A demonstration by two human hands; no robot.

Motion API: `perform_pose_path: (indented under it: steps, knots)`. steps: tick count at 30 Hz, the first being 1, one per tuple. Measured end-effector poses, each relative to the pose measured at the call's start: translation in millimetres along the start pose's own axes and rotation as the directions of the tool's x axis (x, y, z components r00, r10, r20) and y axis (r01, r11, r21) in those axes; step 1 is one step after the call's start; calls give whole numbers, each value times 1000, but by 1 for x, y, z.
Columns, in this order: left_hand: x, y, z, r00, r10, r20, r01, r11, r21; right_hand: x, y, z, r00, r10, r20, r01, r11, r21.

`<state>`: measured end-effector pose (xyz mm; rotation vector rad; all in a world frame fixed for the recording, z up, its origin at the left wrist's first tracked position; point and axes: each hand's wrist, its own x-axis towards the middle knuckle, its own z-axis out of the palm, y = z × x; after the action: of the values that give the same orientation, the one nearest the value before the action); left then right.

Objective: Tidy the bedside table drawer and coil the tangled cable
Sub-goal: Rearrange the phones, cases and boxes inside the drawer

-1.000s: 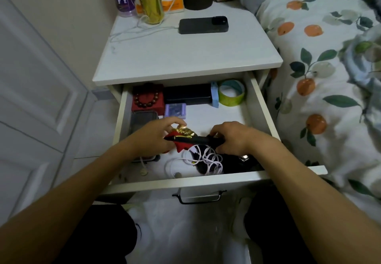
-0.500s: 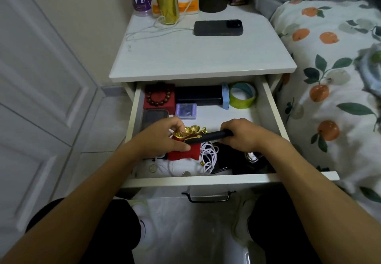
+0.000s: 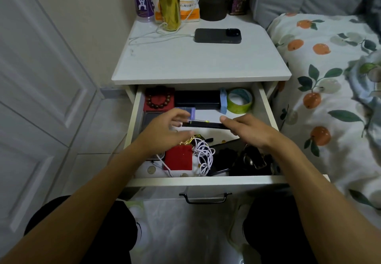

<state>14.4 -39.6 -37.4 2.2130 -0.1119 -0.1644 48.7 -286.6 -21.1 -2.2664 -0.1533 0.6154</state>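
Black and slim, a flat case (image 3: 203,125) sits pinched in my right hand (image 3: 250,131), held level above the middle of the drawer (image 3: 266,106). My left hand (image 3: 165,132) hangs beside its left end, fingers spread and loose, gripping nothing. Bare white drawer floor lies under the case, open room between the hands and the back row. Along the front edge the white cable (image 3: 203,154) lies in tangled loops, touching a red pouch (image 3: 179,157) toward the front-left corner. Half a second ago my left hand held a gold trinket over that pouch; now it has let go and the case is raised higher.
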Motion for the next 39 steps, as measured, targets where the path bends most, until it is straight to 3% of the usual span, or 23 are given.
perform_pose_path:
  steps: [2, 4, 8, 13, 16, 18, 21, 24, 27, 31, 34, 37, 39]
  knots:
    - [0, 8, 2, 997, -73, 8, 73, 975, -208, 2, -1, 3, 1000, 8, -5, -8, 1000, -6]
    - [3, 11, 4, 995, -102, -21, 92, 952, -291, 3, -2, 5, 1000, -7, -7, 7, 1000, -14]
    - [14, 9, 4, 972, -220, -80, 153, 857, -493, 11, -1, 3, 997, 2, -73, 14, 977, 213]
    - [41, 0, 3, 906, -410, -102, 177, 589, -788, 32, -5, 8, 983, 102, -153, 20, 769, 639]
    - [62, -6, 2, 893, -442, -83, 196, 549, -813, 57, -9, 12, 958, 217, -189, -1, 660, 751]
    - [74, -10, 3, 890, -438, -128, 218, 654, -724, 76, -12, 13, 935, 268, -231, 6, 641, 767]
    - [90, -13, 5, 930, -269, -250, 192, 936, -294, 102, -16, 14, 917, 270, -295, 9, 724, 690]
    - [99, -14, 8, 960, -101, -262, 115, 993, 40, 120, -20, 14, 905, 275, -324, -3, 766, 643]
    - [102, -19, 12, 970, 61, -235, 8, 960, 281, 137, -21, 14, 880, 283, -381, -25, 829, 559]
    - [111, -26, 14, 975, 203, -95, -123, 839, 530, 145, -27, 10, 857, 164, -489, -70, 976, 205]
    - [122, -22, 20, 981, 191, 22, -154, 713, 684, 140, -25, 9, 846, 112, -521, -124, 992, 11]
    - [129, -15, 28, 983, 148, 106, -172, 554, 815, 134, -9, 8, 816, 60, -575, -76, 997, -3]
    - [132, -14, 32, 985, 130, 111, -163, 518, 840, 125, 4, 3, 819, 34, -572, -45, 999, -5]
